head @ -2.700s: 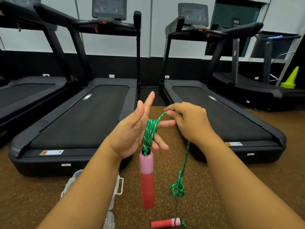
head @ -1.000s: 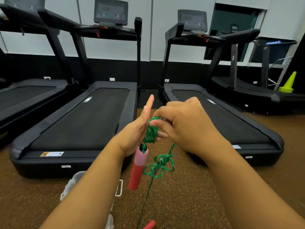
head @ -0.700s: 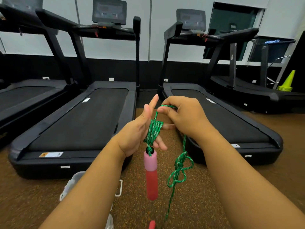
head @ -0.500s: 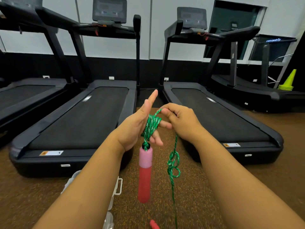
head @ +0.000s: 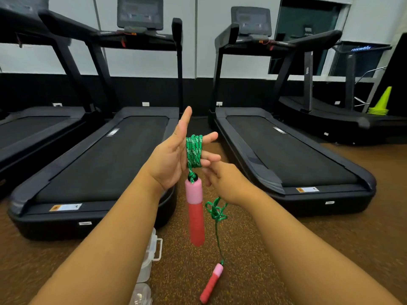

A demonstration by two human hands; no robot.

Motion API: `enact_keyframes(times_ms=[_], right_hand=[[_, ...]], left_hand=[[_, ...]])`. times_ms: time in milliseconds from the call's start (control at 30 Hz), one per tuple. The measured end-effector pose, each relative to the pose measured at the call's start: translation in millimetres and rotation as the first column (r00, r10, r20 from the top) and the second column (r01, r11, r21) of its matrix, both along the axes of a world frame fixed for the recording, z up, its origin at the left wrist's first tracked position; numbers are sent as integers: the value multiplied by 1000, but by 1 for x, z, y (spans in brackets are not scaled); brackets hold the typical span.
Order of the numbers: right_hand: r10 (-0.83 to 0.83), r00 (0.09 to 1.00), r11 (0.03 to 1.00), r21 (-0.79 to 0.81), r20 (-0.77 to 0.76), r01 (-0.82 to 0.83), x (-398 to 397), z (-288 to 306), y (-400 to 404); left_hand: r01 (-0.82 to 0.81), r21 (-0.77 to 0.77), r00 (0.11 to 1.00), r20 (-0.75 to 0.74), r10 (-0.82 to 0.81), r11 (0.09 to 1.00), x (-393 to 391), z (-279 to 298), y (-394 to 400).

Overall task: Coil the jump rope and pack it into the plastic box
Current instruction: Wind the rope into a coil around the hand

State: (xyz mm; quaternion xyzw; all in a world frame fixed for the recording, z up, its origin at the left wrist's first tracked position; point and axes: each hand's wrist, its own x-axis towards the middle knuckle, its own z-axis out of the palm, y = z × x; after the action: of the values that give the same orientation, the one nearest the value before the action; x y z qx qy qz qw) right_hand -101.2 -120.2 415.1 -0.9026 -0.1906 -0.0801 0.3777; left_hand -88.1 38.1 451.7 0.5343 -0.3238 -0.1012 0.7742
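Observation:
The green jump rope [head: 193, 151] is wound in several turns around the fingers of my left hand [head: 174, 157], which is held up with its thumb raised. One pink and red handle [head: 195, 213] hangs straight down from that coil. My right hand [head: 222, 181] is just below and right of the coil, gripping the loose strand, which has a tangled knot [head: 217, 211] under it. The strand runs down to the second handle [head: 211, 282], hanging near the floor. The clear plastic box [head: 152, 254] stands on the floor under my left forearm, mostly hidden.
Black treadmills [head: 105, 164] [head: 290, 159] stand side by side ahead, with a strip of brown speckled floor [head: 253, 249] between and in front of them. A stack of yellow-green cones [head: 381, 102] sits at the far right. A second clear plastic piece [head: 141, 294] lies below the box.
My right hand has come down from the top of the coil to below it, carrying the strand around my left fingers. The second handle has risen further into view.

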Motion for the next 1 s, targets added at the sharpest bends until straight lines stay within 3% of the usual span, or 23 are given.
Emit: enact_keyframes(times_ms=[167,367,600,867,1000], right_hand=[[56,995,964,-263,85,-32,-10,-1,3],[68,981,923,-384,184,9,-16,11,6],[97,940,947,-322,327,14,-20,28,2],[132,980,991,-45,147,-126,-22,45,-9],[8,957,1000,-17,290,-3,-19,45,-12]], left_hand=[[-154,17,986,59,153,988,3,0,3],[-205,100,976,92,196,974,8,-4,11],[-70,206,997,-13,74,976,3,-14,10],[-53,276,999,22,48,960,-3,-19,12],[16,303,999,22,-24,953,-14,-12,10]])
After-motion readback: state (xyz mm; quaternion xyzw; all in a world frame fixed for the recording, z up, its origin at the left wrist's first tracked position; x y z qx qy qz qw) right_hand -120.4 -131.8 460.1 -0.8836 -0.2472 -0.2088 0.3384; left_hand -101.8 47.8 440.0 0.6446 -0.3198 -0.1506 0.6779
